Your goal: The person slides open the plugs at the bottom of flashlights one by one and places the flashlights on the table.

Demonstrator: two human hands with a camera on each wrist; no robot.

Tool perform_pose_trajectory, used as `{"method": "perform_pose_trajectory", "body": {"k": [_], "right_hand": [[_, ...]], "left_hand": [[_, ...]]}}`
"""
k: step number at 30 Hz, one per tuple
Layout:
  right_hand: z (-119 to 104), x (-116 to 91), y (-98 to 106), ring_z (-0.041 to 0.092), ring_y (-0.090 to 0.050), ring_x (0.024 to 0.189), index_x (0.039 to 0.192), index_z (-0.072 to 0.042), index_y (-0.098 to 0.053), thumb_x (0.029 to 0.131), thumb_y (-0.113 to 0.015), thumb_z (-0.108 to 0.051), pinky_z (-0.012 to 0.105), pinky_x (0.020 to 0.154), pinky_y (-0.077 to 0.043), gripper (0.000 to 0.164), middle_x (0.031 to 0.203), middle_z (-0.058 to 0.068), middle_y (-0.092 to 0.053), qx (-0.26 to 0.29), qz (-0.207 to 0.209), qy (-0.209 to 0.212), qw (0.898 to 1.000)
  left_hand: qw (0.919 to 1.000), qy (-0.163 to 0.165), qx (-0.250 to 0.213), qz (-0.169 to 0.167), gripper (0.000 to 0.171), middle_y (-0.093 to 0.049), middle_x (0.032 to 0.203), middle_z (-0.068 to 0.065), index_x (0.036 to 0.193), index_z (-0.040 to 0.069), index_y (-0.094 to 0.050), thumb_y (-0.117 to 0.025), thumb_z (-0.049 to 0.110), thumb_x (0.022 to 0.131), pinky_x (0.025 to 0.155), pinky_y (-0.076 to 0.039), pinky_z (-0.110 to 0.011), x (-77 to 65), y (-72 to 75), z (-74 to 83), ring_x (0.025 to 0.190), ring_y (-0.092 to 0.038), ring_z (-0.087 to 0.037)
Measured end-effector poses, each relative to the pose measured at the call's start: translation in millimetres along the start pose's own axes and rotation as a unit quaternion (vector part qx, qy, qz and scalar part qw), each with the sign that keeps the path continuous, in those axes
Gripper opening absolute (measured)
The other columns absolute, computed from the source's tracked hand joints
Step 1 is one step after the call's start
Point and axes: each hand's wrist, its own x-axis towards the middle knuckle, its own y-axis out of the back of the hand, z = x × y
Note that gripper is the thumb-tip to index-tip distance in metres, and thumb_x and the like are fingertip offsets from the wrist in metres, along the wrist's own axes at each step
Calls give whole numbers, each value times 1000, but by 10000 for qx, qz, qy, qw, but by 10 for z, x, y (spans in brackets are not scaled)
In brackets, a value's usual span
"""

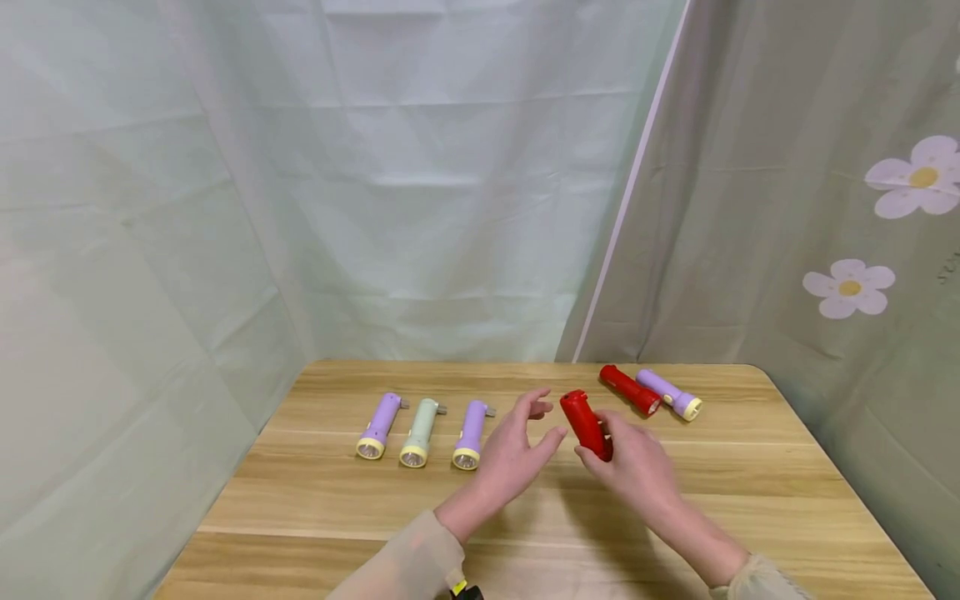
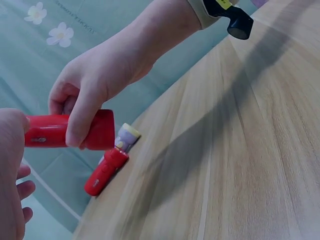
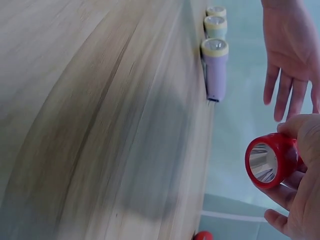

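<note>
A red flashlight [image 1: 583, 423] is held above the table in my right hand [image 1: 637, 462], thumb and fingers around its head end. In the right wrist view the flashlight's lens [image 3: 263, 163] and silver reflector show. My left hand [image 1: 512, 454] is just left of the flashlight's tail, fingers spread and slightly bent, with nothing in its grasp. Left of that hand lie a purple flashlight [image 1: 472, 432], a pale green flashlight [image 1: 420, 432] and another purple flashlight [image 1: 380, 425], lenses toward me, each with a small grey tab out at its tail.
At the back right of the wooden table [image 1: 315, 517], a second red flashlight [image 1: 628, 389] lies beside a purple flashlight [image 1: 669, 393]. Pale curtains [image 1: 450, 208] hang behind the table and at both sides, with flower prints on the right one.
</note>
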Motion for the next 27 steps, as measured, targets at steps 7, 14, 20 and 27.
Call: {"method": "perform_pose_trajectory", "body": {"k": [7,14,20,27], "right_hand": [[-102,27,-76,9,-57,65,119,-9,-65,77,-90,-24,28,57,-49,51,86,-2,-70,112,97,33,9999],[-162,29,-137,12,-56,67,115,-9,-65,78,-89,-29,33,63,-48,49,84,-4,-70,0,196,133,9997],[-192,24,-161,8,-55,65,117,-9,-65,80,-86,-27,40,77,-47,46,86,-4,-70,8,122,55,9999],[-207,19,-164,7,-54,64,119,-8,-63,80,-84,-25,43,85,-45,47,90,-1,-71,70,19,-89,9999]], "left_hand": [[9998,154,-3,90,66,-66,129,3,150,27,-42,-66,55,95,90,-53,-47,27,-64,3,114,-63,-18],[9985,414,-295,215,69,-68,124,0,148,24,-38,-69,53,94,86,-52,-44,29,-123,-5,108,-64,-18],[9985,387,-315,233,73,-68,116,4,149,18,-35,-71,49,93,82,-51,-38,27,-143,-10,100,-64,-14],[9985,312,-405,203,71,-67,112,7,148,25,-34,-73,46,93,76,-50,-36,26,-152,-14,95,-64,-17]]}}
